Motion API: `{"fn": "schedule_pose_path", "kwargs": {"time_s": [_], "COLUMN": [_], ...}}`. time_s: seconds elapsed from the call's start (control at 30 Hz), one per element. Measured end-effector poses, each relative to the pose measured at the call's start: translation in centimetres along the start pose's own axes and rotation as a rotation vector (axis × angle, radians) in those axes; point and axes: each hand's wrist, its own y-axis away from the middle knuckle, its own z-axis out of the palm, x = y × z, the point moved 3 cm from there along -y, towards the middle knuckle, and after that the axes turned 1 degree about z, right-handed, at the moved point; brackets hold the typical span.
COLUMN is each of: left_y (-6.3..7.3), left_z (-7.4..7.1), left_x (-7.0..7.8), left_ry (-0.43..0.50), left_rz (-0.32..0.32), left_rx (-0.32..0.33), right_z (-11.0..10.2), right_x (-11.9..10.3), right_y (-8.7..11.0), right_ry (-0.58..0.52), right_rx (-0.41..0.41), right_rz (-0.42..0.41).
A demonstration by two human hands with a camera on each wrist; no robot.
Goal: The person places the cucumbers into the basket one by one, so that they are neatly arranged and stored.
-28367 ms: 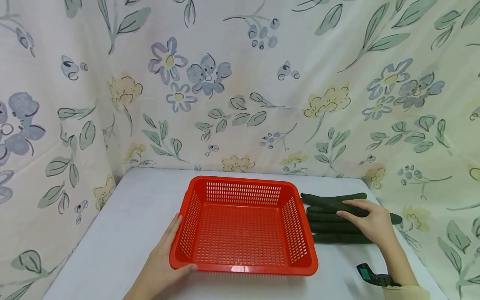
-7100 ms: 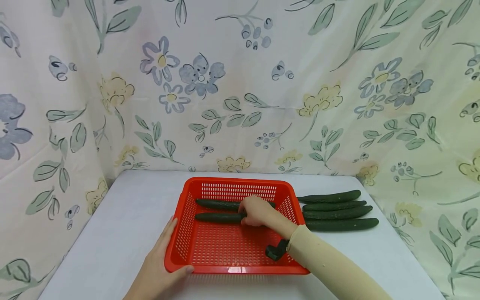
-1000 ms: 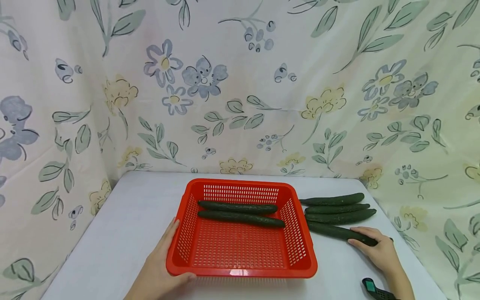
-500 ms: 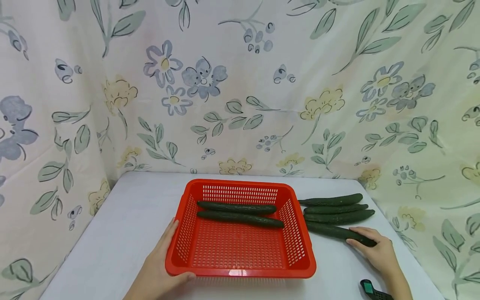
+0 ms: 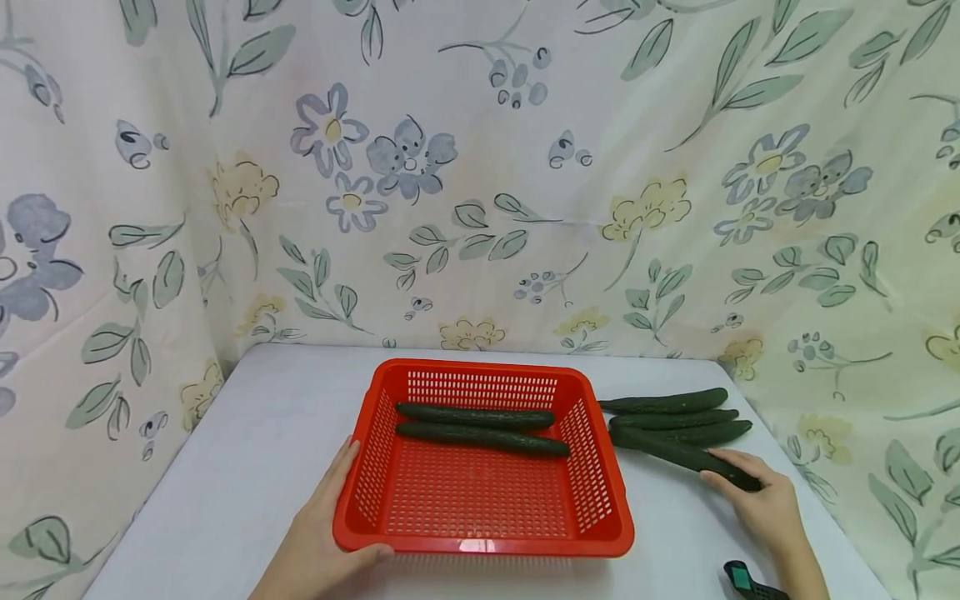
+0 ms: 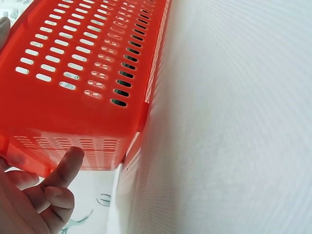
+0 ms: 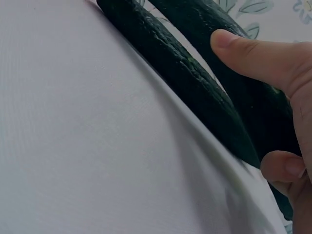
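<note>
A red plastic basket (image 5: 480, 545) with slotted walls stands mid-table, two dark green cucumbers (image 5: 483, 438) lying side by side at its back. My left hand (image 5: 318, 533) holds the basket's front left corner, thumb on the front rim and fingers along the left wall. To the right, my right hand (image 5: 767, 504) grips the near end of another cucumber (image 5: 675, 454) between thumb and fingers. Its far end slants over the neighbouring cucumbers. The right wrist view shows the held cucumber (image 7: 195, 29) raised beside another cucumber (image 7: 185, 73) on the cloth.
Beyond the held one, several loose cucumbers (image 5: 667, 402) lie against the basket's right side. White cloth covers the table (image 5: 240, 433). A floral curtain (image 5: 480, 183) hangs behind and at both sides. A black device with a strap (image 5: 742, 577) sits at the right wrist.
Two cucumbers have come into the basket since the first frame. Over the last half second the gripped cucumber's far end has risen slightly over its neighbours. The left hand stays at the basket's corner.
</note>
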Motion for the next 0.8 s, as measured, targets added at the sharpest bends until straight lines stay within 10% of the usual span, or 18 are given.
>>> {"fn": "schedule_pose_path", "kwargs": {"time_s": [0.8], "left_y": [0.0], "left_z": [-0.1], "left_x": [0.1], "left_ry": [-0.034], "left_rz": [0.038], "left_rx": [0.011], "right_z": [1.9], "right_x": [-2.1], "right_y": [-0.8], "right_ry": [0.018], "right_rx": [0.073], "right_rz": [0.149]}}
